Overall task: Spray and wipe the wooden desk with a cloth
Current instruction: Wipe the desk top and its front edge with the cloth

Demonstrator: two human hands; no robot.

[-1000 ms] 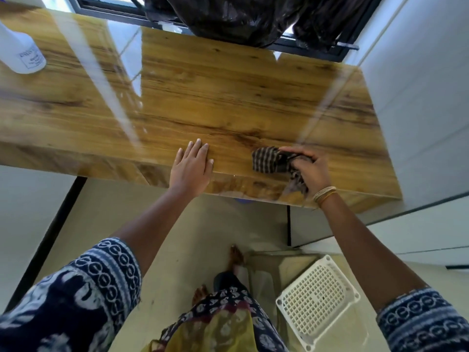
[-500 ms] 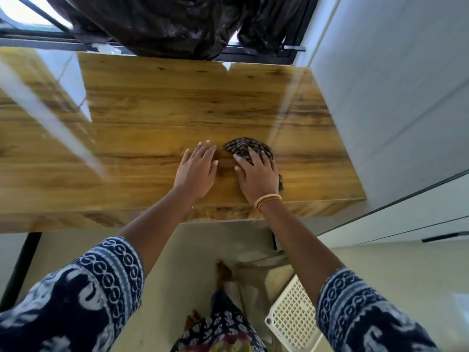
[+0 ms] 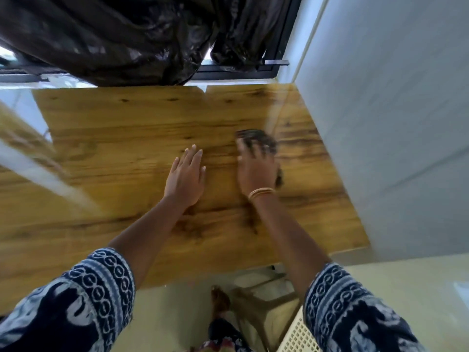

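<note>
The glossy wooden desk [image 3: 121,138] fills the middle of the head view. My left hand [image 3: 186,176] lies flat on it with straight fingers, near the centre. Just to its right, my right hand [image 3: 256,168] presses flat on a dark checked cloth [image 3: 253,137], whose edge shows beyond the fingertips and beside the wrist. The right hand and cloth are motion-blurred. No spray bottle is in view.
A black plastic sheet [image 3: 127,34] hangs over the window frame behind the desk. A pale wall [image 3: 393,123] runs along the desk's right edge. Below the near edge are a white lattice basket [image 3: 297,336], a stool [image 3: 261,298] and my foot [image 3: 219,298].
My right hand flattened onto the cloth and pushed it away from the near edge toward the desk's back right. The view shifted right, and the spray bottle left the frame. Left hand stays flat.
</note>
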